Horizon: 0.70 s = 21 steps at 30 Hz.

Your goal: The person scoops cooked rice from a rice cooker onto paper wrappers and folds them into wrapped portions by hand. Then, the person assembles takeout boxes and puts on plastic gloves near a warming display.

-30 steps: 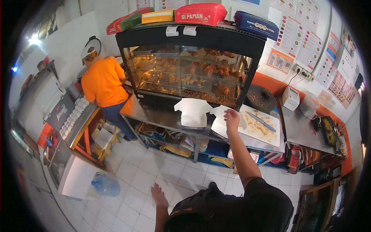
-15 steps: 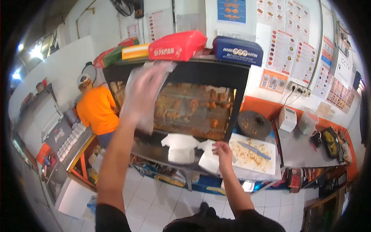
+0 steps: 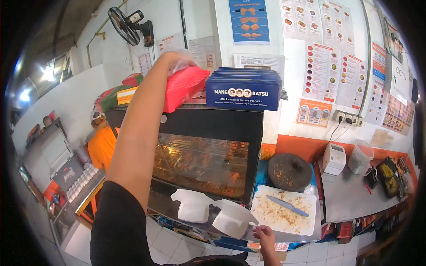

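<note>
My left hand (image 3: 178, 61) is raised above the dark display case, behind a stack of red folded boxes (image 3: 184, 88). Its fingers are mostly hidden; crumpled clear plastic (image 3: 183, 65), like a bag, shows around it. Low at the front, my right hand (image 3: 265, 235) has its fingers curled together at the flap corner of an opened white paper box (image 3: 230, 219). A second opened white paper box (image 3: 193, 207) stands just left of it. Both boxes sit on the metal ledge before the case.
Fried food lies behind the display case's glass (image 3: 199, 164). A knife (image 3: 287, 206) rests on a crumb-strewn white cutting board (image 3: 306, 226), beside a dark stone mortar (image 3: 289, 172). Blue boxes (image 3: 243, 91) are stacked on the case. A person in orange (image 3: 101, 146) stands at left.
My left hand has gone up from the front of the case to behind the red boxes, taking the clear plastic with it. My right hand has stayed by the right box. The view has shifted.
</note>
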Each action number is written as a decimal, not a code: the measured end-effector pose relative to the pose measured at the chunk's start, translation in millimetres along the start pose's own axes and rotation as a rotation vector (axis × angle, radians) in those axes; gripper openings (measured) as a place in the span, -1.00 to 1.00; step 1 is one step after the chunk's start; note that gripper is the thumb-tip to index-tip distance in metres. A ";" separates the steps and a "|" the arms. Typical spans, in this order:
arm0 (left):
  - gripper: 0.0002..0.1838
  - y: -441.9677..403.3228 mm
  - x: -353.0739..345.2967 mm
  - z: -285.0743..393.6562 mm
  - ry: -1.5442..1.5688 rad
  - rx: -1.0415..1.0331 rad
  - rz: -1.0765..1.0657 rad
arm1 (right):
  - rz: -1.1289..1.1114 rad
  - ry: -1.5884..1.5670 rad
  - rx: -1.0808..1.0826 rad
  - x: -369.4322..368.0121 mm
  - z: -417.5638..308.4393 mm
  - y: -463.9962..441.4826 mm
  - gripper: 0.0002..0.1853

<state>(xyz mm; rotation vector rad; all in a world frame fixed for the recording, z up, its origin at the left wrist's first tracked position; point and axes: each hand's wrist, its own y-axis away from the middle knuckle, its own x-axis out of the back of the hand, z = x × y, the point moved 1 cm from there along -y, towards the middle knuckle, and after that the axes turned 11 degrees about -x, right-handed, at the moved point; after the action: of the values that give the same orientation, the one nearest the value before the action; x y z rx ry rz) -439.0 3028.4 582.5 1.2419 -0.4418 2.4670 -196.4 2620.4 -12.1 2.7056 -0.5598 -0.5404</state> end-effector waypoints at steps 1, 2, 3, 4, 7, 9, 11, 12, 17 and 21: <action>-0.65 -6.2 1.6 -6.1 0.037 0.007 -0.035 | 0.017 0.000 0.000 3.1 -0.3 -3.3 -0.85; -0.66 -12.0 3.6 -13.5 0.075 0.015 -0.070 | 0.024 -0.019 0.007 4.1 -1.2 -7.0 -0.85; -0.68 -32.2 13.0 -25.8 -0.099 -0.040 -0.090 | 0.028 -0.036 0.015 3.3 -3.2 -10.6 -0.86; -0.69 -61.2 28.4 -42.1 -0.272 -0.092 -0.108 | 0.030 -0.051 0.023 1.4 -5.8 -14.6 -0.86; -0.69 -38.5 35.4 -18.3 -0.741 -0.179 -0.238 | 0.035 -0.032 0.035 -7.6 -14.4 -22.2 -0.87; -0.70 -33.0 28.7 -8.6 -0.961 -0.314 -0.301 | 0.023 -0.006 0.053 -17.3 -20.7 -20.4 -0.88; -0.70 -46.0 26.3 -7.1 -1.126 -0.500 -0.250 | 0.006 -0.017 0.065 -24.6 -23.4 -17.1 -0.89; -0.70 -44.9 21.6 -0.6 -1.216 -0.561 -0.196 | -0.008 -0.040 0.065 -27.7 -23.2 -14.9 -0.89; -0.68 -21.6 30.1 17.1 -1.533 -0.705 0.181 | 0.020 -0.061 0.024 -37.5 -1.6 -11.4 -0.90; -0.66 0.3 49.2 4.9 -1.427 -0.731 0.542 | 0.010 -0.054 0.004 -48.6 17.2 -12.8 -0.89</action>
<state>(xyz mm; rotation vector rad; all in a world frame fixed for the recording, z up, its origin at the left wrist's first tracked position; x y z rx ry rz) -463.1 3034.0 625.3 2.4231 -1.9403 0.9432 -241.1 2648.5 -17.7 2.6976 -0.5882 -0.6123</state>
